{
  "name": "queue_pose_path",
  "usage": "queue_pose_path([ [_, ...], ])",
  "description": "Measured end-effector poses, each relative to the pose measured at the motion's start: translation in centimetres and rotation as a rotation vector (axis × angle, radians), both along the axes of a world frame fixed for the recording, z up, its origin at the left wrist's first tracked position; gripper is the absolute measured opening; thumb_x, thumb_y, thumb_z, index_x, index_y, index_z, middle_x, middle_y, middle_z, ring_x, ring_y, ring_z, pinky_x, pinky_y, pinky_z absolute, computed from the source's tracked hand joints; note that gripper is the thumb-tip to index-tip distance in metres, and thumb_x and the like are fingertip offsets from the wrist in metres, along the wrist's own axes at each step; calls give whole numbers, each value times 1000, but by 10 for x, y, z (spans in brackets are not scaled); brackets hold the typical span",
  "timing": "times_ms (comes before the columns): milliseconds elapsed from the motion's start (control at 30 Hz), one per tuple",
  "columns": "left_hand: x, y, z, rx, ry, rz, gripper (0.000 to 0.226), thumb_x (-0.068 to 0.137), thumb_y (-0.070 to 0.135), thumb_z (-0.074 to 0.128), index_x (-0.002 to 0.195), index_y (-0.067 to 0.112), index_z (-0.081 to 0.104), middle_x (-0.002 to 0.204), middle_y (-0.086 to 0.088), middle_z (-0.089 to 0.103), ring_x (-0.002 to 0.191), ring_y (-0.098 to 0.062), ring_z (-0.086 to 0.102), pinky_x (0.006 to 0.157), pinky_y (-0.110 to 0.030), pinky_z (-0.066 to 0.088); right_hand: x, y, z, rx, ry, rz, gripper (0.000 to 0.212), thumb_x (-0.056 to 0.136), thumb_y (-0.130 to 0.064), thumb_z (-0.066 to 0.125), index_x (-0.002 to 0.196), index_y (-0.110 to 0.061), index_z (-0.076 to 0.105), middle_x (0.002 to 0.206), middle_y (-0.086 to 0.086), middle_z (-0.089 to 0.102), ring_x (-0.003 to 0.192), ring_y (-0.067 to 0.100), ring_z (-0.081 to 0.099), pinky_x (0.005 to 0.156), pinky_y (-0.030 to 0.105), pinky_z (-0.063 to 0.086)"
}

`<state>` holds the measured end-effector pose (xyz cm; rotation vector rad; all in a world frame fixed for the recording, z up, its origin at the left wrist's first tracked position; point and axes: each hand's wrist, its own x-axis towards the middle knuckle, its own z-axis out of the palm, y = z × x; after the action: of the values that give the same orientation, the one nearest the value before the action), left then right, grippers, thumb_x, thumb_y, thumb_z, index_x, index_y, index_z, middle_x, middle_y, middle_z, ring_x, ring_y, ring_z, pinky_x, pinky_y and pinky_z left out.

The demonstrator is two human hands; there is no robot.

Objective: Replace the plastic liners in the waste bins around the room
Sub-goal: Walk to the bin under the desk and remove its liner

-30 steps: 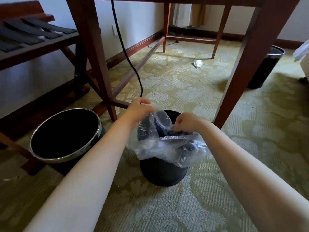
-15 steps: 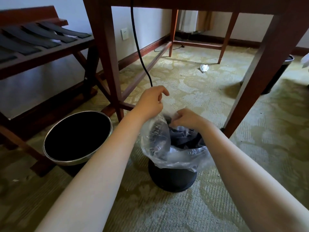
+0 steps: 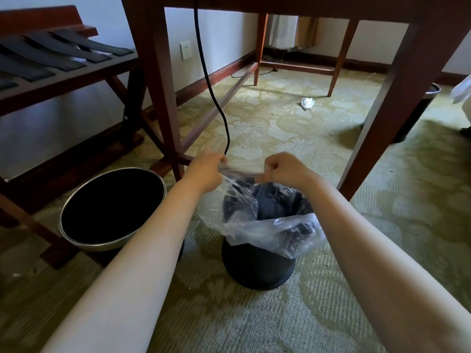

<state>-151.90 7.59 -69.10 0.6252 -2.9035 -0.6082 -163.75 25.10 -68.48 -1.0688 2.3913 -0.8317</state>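
My left grip [image 3: 207, 170] and right grip [image 3: 283, 169] each pinch the top edge of the clear liner [image 3: 244, 217], pulled taut above the black bin [image 3: 257, 266] on the carpet [image 3: 331, 314]. The film looks thin, slippery and easily torn, so I'd hold bunched edge. The dark contents are unclear.

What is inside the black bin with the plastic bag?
A clear liner sits in the black bin, draped over its rim. Only dark crumpled folds show inside; its bottom is hidden.
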Motion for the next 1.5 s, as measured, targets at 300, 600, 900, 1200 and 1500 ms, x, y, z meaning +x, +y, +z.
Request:
queue_pose_path([
  [300,-15,30,15,161,56,-135,17,92,19,56,76,18,53,76,4,53,74,-15,50,60,-22,37,-4,10,0,174,108,154,29,79,-25,77,76,-22,48,78,-7,50,69,11,46,62,25,35],
  [600,-20,28,20,-76,261,160,11,93,19,47,96,10,53,94,-8,60,87,-26,57,70,-35,44,-22,40,-11,203,215,-121,15,85,-26,69,86,-14,60,83,-4,53,76,16,51,57,26,38],
  [900,-52,76,16,-115,47,-236,84,88,36,60,153,23,7,155,-2,24,145,-22,15,115,-53,15,-24,54,11,-354,-75,-217,20,77,-3,76,73,-19,64,64,-2,49,57,10,45,58,22,42],
  [1200,-61,105,12,-132,182,-143,23,96,21,45,81,7,55,78,-7,58,76,-26,55,67,-39,44,-25,91,-26,87,-159,-137,22,80,-23,77,93,-17,61,82,-4,60,76,13,57,57,20,40],
  [1500,-61,111,7,-349,86,112,15,95,19,43,84,11,51,76,-2,52,83,-28,59,64,-33,39,-29,76,-17,-295,-70,-353,11,87,-21,67,92,-18,58,86,-5,57,67,14,57,52,26,41],
])
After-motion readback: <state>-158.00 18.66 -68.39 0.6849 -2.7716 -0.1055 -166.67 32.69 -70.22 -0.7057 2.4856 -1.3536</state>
